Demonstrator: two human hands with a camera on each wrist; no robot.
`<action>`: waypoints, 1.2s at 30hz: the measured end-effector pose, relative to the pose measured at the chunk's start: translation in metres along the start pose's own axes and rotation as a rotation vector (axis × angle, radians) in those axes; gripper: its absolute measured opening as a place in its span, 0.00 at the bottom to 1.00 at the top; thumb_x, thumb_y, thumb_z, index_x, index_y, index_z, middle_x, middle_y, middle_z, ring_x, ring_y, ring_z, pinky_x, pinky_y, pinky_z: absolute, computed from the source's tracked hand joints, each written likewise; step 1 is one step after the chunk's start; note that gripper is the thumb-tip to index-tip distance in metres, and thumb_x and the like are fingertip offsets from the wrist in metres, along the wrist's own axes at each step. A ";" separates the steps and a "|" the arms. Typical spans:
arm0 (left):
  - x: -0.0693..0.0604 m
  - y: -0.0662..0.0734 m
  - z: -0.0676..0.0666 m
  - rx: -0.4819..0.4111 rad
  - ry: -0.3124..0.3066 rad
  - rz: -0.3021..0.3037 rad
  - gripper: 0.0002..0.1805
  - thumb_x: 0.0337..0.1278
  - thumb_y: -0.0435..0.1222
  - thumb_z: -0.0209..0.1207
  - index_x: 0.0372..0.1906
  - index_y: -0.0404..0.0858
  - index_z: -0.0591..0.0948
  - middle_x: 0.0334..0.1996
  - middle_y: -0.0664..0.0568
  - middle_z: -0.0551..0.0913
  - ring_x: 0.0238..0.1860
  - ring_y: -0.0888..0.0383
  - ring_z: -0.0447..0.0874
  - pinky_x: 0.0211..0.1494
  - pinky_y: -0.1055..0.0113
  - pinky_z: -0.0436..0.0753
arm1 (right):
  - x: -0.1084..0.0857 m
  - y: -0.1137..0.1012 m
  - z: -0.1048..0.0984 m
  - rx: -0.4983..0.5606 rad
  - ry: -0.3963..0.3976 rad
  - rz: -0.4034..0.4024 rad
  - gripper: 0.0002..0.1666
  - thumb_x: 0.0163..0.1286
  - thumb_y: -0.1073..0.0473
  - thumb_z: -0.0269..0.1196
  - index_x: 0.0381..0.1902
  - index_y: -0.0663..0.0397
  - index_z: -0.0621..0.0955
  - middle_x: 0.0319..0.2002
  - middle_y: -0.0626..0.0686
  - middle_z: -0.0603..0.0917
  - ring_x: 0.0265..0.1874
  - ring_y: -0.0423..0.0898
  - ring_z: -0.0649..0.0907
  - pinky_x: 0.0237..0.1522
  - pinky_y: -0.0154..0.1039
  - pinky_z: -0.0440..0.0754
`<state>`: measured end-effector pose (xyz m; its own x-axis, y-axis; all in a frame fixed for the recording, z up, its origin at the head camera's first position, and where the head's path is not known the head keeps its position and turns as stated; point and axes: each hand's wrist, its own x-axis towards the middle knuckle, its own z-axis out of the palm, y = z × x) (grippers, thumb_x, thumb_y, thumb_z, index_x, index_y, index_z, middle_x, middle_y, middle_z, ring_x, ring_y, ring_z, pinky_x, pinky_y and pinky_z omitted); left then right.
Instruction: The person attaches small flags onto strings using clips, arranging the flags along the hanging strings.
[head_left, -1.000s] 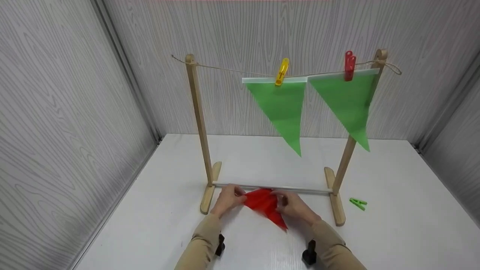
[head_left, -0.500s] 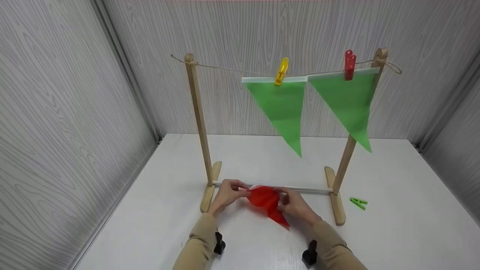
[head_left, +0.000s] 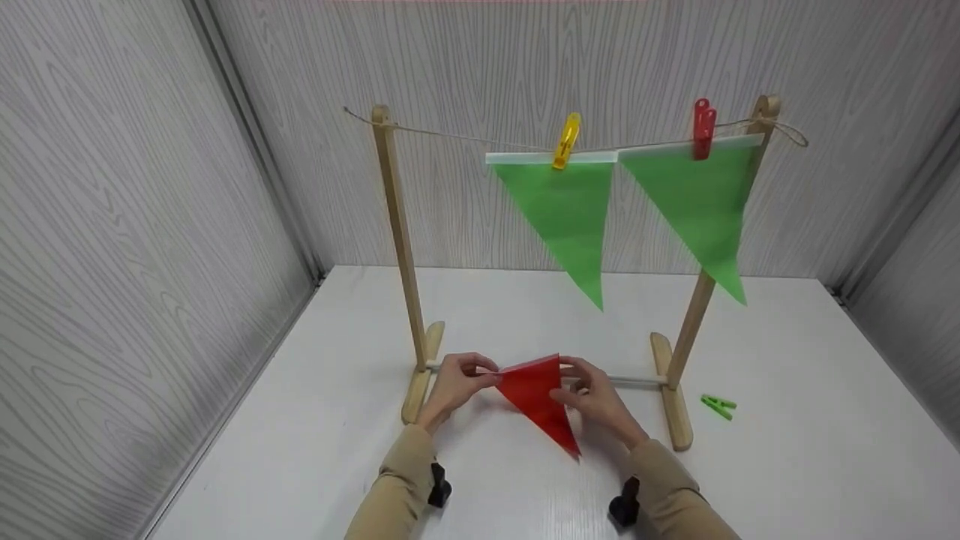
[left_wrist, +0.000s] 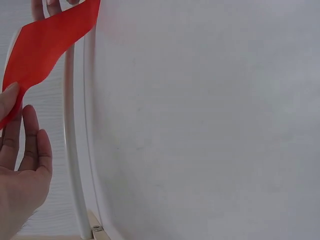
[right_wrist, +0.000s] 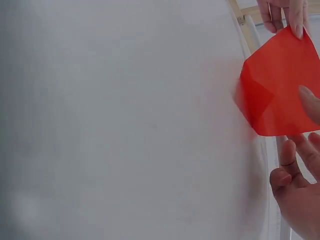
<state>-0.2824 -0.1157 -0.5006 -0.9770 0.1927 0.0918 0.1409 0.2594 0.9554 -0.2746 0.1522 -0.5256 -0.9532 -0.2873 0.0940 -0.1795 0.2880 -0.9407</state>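
A red triangular pennant flag [head_left: 534, 388] with a pale top edge is held above the table, its tip pointing down and to the right. My left hand [head_left: 456, 386] pinches its upper left corner between thumb and fingers, also plain in the left wrist view, where the red cloth [left_wrist: 42, 46] bends in a wave. On the other side, my right hand [head_left: 600, 397] holds the right edge, thumb in front and fingers behind. In the right wrist view, the flag [right_wrist: 285, 80] has a folded darker part toward its tip.
Behind the hands stands a wooden frame [head_left: 397, 232] with a white crossbar [head_left: 637, 379]. Its string [head_left: 450, 136] carries two green pennants [head_left: 566, 206], clipped by a yellow clothespin [head_left: 566, 142] and a red clothespin [head_left: 703, 131]. A green clothespin [head_left: 718, 406] lies right of the frame.
The red pennant has risen and been spread from a crumpled shape into a flatter triangle. Both hands have moved slightly up, away from me. The green pennants stay hanging.
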 end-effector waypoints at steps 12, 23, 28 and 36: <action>0.002 0.005 0.011 0.033 0.029 0.112 0.08 0.58 0.30 0.68 0.42 0.32 0.85 0.40 0.39 0.89 0.34 0.59 0.83 0.44 0.68 0.86 | 0.007 -0.014 -0.004 0.234 0.188 0.033 0.18 0.70 0.55 0.67 0.54 0.57 0.82 0.47 0.56 0.86 0.38 0.53 0.82 0.38 0.37 0.83; -0.001 0.004 0.013 -0.047 0.010 0.099 0.20 0.62 0.35 0.66 0.58 0.35 0.81 0.46 0.39 0.89 0.47 0.49 0.88 0.56 0.59 0.86 | 0.004 -0.012 -0.006 0.303 0.190 0.008 0.13 0.71 0.59 0.66 0.46 0.65 0.83 0.35 0.59 0.84 0.29 0.48 0.78 0.31 0.31 0.79; -0.001 0.003 0.012 -0.052 0.028 0.075 0.13 0.65 0.38 0.65 0.49 0.34 0.86 0.43 0.40 0.89 0.42 0.56 0.84 0.51 0.68 0.84 | 0.001 -0.014 -0.007 0.291 0.183 0.046 0.17 0.71 0.56 0.66 0.49 0.65 0.82 0.40 0.57 0.87 0.34 0.51 0.82 0.34 0.33 0.83; 0.004 0.003 0.012 -0.116 0.090 0.037 0.14 0.66 0.38 0.64 0.44 0.29 0.86 0.37 0.40 0.89 0.36 0.62 0.82 0.49 0.61 0.84 | -0.012 -0.018 -0.024 0.139 0.180 -0.006 0.18 0.72 0.62 0.64 0.54 0.69 0.81 0.47 0.67 0.85 0.35 0.50 0.85 0.33 0.33 0.85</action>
<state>-0.2839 -0.1030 -0.5012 -0.9827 0.1128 0.1472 0.1625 0.1417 0.9765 -0.2661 0.1727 -0.5022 -0.9825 -0.1172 0.1449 -0.1622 0.1542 -0.9746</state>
